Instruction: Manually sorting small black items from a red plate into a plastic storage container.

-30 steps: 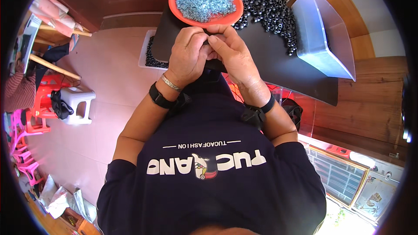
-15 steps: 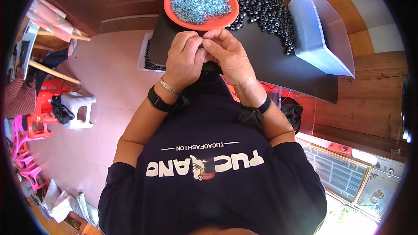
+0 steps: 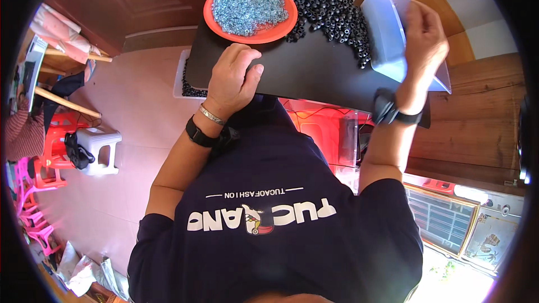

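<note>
My left hand (image 3: 233, 77) hovers over the near edge of the dark table, its thumb apart from the bent fingers and nothing visible between them. Just beyond it lies an orange-red plate (image 3: 247, 39) heaped with small shiny silver-blue metal pieces (image 3: 247, 8) that look like springs. My right hand (image 3: 425, 39) is at the right, over the rim of a translucent plastic bin (image 3: 387, 28). Its fingers look loosely parted, and I see nothing in them. Many small black ring-like parts (image 3: 323, 8) are piled between plate and bin.
The dark tabletop (image 3: 314, 73) ends close to my body. A white tub (image 3: 181, 76) with black parts sits beside the table's left edge. A grey-white stool (image 3: 101, 146), red stools (image 3: 48, 171) and a person in a striped sleeve (image 3: 25, 134) are at the left.
My hands were together, fingertips meeting, in front of the plate. The right hand has swung right to the bin; the left stays near the plate with its thumb now apart.
</note>
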Motion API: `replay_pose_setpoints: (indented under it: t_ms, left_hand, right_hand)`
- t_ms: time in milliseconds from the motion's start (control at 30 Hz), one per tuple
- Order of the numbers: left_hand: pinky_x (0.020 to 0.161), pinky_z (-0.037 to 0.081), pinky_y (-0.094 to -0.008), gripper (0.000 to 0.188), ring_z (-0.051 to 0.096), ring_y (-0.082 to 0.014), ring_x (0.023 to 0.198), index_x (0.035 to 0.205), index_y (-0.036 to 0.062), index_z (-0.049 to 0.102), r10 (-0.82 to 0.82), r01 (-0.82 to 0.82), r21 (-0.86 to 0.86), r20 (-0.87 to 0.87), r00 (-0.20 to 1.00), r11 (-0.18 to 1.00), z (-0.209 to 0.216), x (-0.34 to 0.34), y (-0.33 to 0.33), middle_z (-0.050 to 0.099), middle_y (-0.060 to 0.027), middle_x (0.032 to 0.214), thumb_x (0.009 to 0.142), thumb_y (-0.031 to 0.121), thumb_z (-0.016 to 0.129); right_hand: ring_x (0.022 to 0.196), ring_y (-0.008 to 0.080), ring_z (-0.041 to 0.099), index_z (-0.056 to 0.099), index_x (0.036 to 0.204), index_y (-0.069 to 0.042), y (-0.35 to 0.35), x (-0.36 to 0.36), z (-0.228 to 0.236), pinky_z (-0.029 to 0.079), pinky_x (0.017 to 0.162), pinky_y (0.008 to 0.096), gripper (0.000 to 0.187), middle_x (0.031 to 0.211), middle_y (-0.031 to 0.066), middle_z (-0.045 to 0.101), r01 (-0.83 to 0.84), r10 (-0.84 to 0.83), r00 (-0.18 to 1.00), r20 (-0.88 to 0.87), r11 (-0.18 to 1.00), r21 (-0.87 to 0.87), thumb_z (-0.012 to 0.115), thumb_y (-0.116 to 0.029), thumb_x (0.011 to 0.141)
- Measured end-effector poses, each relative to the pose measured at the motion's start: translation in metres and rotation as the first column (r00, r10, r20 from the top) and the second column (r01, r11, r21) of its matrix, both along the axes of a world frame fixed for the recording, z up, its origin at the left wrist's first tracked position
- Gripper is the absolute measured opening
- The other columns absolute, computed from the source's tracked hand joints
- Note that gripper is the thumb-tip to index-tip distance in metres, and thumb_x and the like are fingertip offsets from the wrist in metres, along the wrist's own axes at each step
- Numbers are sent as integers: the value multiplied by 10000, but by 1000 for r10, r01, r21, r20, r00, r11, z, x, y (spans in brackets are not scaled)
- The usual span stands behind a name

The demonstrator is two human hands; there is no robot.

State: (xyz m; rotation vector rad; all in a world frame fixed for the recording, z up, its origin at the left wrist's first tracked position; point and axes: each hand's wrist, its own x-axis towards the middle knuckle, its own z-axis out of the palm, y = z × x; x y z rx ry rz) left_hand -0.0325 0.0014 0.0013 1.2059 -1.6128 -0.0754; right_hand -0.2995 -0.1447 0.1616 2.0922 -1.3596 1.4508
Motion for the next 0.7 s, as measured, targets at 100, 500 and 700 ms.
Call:
replay_pose_setpoints:
  t_ms: [100,500,700]
  left_hand:
    - [753,489,-357,155,605,-307,829,966,6,604,2,-2,-10,-9,1000,1000,-2,0,-1,603,-142,918,817,44,619]
    - [732,487,-338,130,609,-290,806,936,0,605,-9,10,12,-38,999,1000,-3,2,-1,603,-137,896,809,22,618]
    - [693,478,-383,125,581,-314,782,910,21,583,-17,16,-22,-54,998,1000,-2,-1,-3,573,-122,860,794,38,627]
  right_hand:
    - [797,152,684,746,1008,-145,-24,-29,19,523,738,285,210,917,57,726,192,-197,977,-82,979,-62,693,-286,861]
    - [825,219,668,698,1029,-59,-30,66,-100,521,763,323,282,892,101,699,-194,509,816,-275,689,698,717,-204,788]
    - [958,300,649,691,1045,-111,-31,78,-114,519,836,394,307,1006,108,681,-124,516,768,-381,703,701,694,-267,781]
